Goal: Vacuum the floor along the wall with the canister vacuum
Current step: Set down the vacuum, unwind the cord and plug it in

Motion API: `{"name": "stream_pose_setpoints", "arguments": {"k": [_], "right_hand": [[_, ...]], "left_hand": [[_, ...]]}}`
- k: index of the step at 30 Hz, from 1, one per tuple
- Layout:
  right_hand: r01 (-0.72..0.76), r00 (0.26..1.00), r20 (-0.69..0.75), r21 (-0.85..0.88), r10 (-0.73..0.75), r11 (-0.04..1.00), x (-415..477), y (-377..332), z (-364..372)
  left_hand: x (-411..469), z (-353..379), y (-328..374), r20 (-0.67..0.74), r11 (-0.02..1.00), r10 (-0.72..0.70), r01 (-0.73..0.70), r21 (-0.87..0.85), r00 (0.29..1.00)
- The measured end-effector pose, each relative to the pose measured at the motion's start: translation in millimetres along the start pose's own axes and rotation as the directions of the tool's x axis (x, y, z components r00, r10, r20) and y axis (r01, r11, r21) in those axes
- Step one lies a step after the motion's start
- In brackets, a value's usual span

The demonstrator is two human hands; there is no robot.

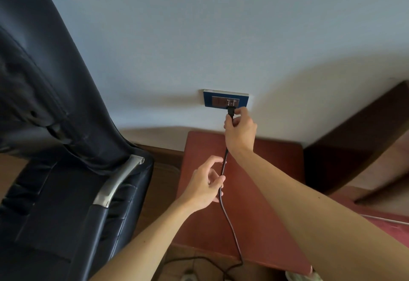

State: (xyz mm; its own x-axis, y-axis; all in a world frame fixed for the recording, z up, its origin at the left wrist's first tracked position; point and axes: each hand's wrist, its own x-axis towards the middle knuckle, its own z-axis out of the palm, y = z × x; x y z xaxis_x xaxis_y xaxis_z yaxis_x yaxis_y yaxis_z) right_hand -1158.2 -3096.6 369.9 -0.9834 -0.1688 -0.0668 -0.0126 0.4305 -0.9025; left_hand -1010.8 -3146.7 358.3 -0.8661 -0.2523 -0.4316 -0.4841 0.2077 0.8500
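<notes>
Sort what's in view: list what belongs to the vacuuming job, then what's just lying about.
Part of the job:
black plug, pinched in the right hand
black cord, loosely held by the left hand
wall socket

Just lying about:
black leather chair
red stool
dark wooden furniture

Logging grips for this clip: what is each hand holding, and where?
Right hand pinches the plug at the wall socket; left hand holds the black cord lower down.
</notes>
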Motion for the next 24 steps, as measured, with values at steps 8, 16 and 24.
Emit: {"name": "stream_pose_setpoints", "arguments": {"k": [8,16,24], "right_hand": [[-0.047,0.997,-0.057,0.070,0.051,0.996,2,-3,7],[-0.028,0.995,-0.094,0.022,0.030,0.999,6,-12,11],[-0.028,0.992,-0.121,0.006,0.029,1.000,17,-14,14]], "left_hand": [[6,-1,0,0.017,0.999,0.013,-0.012,-0.036,1.000],[10,-8,0,0.044,0.998,0.038,-0.036,-0.044,0.998],[16,-15,1,0.045,0.992,0.078,-0.074,-0.102,0.996]]}}
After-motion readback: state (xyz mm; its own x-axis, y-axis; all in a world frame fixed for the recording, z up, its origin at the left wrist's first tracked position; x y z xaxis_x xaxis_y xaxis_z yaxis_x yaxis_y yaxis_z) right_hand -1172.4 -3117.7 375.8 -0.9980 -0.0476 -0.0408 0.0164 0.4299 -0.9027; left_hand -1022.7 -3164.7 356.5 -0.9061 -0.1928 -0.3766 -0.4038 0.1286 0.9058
